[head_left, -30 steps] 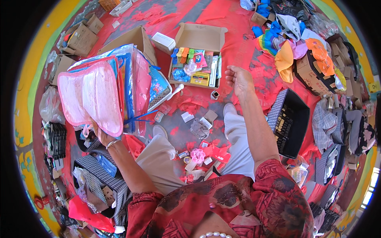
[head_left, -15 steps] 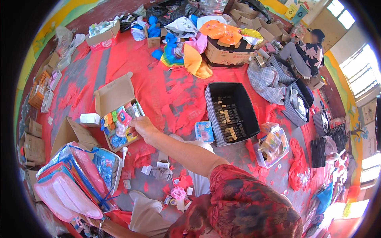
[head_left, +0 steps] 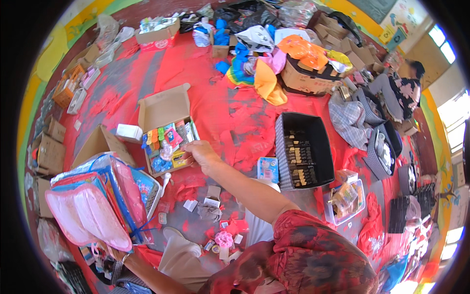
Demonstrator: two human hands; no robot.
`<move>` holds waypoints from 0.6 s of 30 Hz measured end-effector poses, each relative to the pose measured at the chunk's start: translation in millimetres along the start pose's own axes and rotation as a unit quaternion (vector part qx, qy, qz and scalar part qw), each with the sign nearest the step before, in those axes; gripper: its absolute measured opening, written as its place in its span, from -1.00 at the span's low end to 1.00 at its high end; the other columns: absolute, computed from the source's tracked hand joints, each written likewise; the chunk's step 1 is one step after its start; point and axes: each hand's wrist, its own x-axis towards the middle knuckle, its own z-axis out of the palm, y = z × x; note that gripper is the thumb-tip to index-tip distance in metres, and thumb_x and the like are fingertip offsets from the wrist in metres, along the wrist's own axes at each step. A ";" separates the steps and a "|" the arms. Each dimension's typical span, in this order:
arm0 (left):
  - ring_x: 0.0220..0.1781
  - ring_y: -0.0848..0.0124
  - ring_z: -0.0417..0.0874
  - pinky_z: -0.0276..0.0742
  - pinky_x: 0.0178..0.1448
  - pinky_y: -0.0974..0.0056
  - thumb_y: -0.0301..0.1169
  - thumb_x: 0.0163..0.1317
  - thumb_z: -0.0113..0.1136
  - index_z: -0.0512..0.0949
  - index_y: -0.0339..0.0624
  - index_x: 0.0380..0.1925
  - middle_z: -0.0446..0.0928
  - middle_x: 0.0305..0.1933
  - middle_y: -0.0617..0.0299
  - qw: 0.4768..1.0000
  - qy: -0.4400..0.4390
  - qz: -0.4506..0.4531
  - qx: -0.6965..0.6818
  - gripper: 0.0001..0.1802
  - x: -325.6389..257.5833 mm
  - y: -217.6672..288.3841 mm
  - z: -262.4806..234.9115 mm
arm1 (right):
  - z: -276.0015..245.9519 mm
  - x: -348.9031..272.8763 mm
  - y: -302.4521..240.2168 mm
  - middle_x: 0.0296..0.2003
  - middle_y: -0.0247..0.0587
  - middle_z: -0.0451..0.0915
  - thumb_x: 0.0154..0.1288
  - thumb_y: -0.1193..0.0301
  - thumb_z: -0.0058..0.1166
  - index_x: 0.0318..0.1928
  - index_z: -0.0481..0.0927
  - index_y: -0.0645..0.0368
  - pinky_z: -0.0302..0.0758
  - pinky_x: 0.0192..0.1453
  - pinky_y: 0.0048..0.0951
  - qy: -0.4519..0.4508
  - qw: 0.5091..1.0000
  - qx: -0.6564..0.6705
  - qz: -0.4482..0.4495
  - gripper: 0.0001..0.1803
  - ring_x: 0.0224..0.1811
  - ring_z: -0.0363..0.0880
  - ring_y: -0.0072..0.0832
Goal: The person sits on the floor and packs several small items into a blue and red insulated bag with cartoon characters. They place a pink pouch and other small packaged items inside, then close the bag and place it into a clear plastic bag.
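Note:
An open cardboard box (head_left: 164, 109), lid folded back, holds colourful small packets (head_left: 155, 137), clear bags and a yellow piece. At its right side is my right hand (head_left: 201, 153), fingers bent together at the contents; what they grip, if anything, is hidden. At the lower left my left hand (head_left: 113, 252) is beside the lower edge of a pink padded sheet (head_left: 90, 218), its fingers mostly covered. That sheet lies against a stack of blue-edged plastic packages (head_left: 128, 188). A white tray (head_left: 155, 200) with blue packs stands behind the stack.
A dark patterned storage bin (head_left: 320, 152) holds rows of small black-and-gold packs. Nearby are a clear plastic tub (head_left: 360, 196) and a pink flower-like item (head_left: 224, 239). Bags and a large carton (head_left: 308, 81) line the far side, where another person (head_left: 399, 90) sits at the right.
The whole view has shifted, so the scene sits farther right in the picture. My right hand stays at the box's right side, and my left hand stays by the pink padded sheet.

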 end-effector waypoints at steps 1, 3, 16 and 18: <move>0.26 0.13 0.26 0.08 0.32 -0.07 -0.35 0.11 0.14 0.33 -0.16 0.14 0.28 0.24 0.08 1.000 -0.003 0.000 -0.004 -0.46 -1.3 0.5 0.4 | -0.3 -0.1 0.2 -0.58 -0.30 0.54 0.14 0.33 0.03 -0.35 0.57 0.13 0.29 -0.68 -0.59 0.002 1.000 0.007 0.000 -0.85 -0.71 0.43 -0.62; 0.26 0.13 0.26 0.08 0.32 -0.08 -0.35 0.11 0.14 0.33 -0.16 0.14 0.28 0.24 0.08 1.000 -0.007 0.003 -0.010 -0.46 -3.4 1.6 1.6 | -1.0 1.0 0.6 -0.61 -0.31 0.52 0.14 0.34 0.04 -0.36 0.56 0.14 0.28 -0.71 -0.56 -0.004 1.000 -0.010 -0.006 -0.85 -0.73 0.40 -0.62; 0.24 0.11 0.29 0.08 0.32 -0.11 -0.36 0.14 0.12 0.35 -0.18 0.11 0.31 0.20 0.05 0.993 -0.033 0.005 -0.117 -0.50 -15.2 5.2 26.0 | -42.5 12.4 -27.6 -0.49 -0.32 0.52 0.17 0.38 -0.01 -0.27 0.50 0.18 0.39 -0.47 -0.51 -0.020 0.992 0.116 0.040 -0.84 -0.51 0.46 -0.54; 0.23 0.11 0.31 0.10 0.31 -0.11 -0.36 0.16 0.10 0.36 -0.20 0.10 0.33 0.19 0.03 0.995 -0.020 0.033 -0.093 -0.52 -16.6 4.4 30.8 | -46.3 7.3 -46.1 -0.51 -0.32 0.52 0.18 0.36 -0.02 -0.28 0.50 0.19 0.37 -0.48 -0.49 -0.076 0.983 0.162 0.035 -0.83 -0.54 0.45 -0.53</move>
